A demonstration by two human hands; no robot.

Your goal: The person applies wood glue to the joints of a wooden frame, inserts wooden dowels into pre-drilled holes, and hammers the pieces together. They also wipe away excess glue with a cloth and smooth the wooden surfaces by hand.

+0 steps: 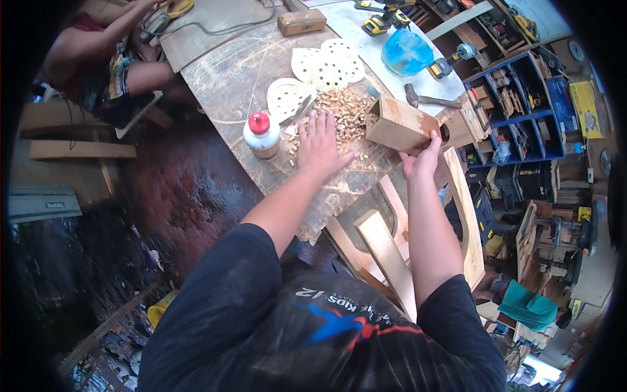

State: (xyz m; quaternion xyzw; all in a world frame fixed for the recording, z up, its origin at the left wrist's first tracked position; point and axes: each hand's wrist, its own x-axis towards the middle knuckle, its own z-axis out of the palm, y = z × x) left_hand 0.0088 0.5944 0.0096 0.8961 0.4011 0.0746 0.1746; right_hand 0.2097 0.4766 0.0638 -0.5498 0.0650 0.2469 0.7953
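A heap of small wooden dowel pins [345, 111] lies on the worn wooden workbench [225, 85]. My left hand [319, 145] rests flat on the heap's near left side, fingers spread. With my right hand [423, 154] I grip a wooden box [403, 125] by its near right end; it lies tilted on its side, its open end facing the dowel pins. What is inside the box is mostly hidden. Left of my left hand stands a bottle [262, 136] with a red cap. Behind the heap lie pale sanding discs [326, 64] punched with holes.
A hammer [430, 98], a blue tub [406, 52] and cordless drills [385, 21] sit at the bench's far right. A wooden block [302, 22] lies at the back. Wooden frame pieces [385, 255] stand before the bench. Another person [108, 59] sits at the far left.
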